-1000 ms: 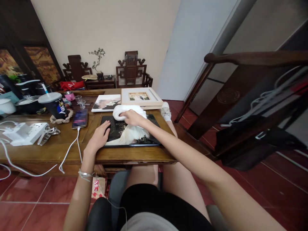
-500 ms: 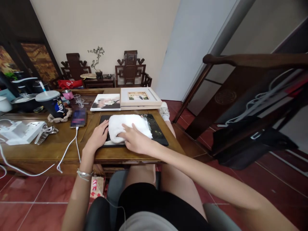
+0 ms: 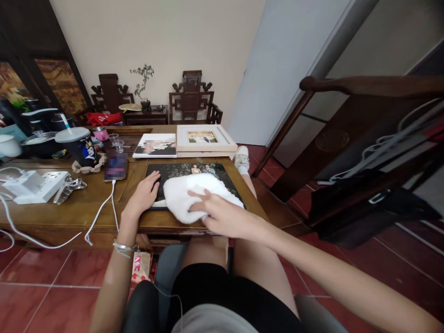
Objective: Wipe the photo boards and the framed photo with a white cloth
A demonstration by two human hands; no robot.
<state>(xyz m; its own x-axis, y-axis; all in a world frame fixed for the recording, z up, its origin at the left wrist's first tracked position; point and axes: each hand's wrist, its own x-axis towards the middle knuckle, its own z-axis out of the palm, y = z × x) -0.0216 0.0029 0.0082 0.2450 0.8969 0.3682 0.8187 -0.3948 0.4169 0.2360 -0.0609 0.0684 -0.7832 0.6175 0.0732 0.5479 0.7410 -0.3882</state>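
A dark photo print [image 3: 189,171] lies flat on the wooden table [image 3: 83,208] in front of me. My right hand [image 3: 222,215] presses a white cloth [image 3: 189,196] onto the near part of the print, fingers spread flat over it. My left hand [image 3: 145,194] rests open on the print's left edge, holding it down. The cloth hides most of the near half of the picture.
Behind the print lie a white framed photo [image 3: 204,138] and a second print [image 3: 156,145]. To the left are a phone [image 3: 116,166] on a white cable, a black cup [image 3: 78,145], a power strip [image 3: 38,185]. A dark wooden chair [image 3: 364,138] stands at right.
My right hand has drawn the white cloth from the far end of the print down to its near edge, uncovering the far part. The left hand has stayed on the print's left edge.
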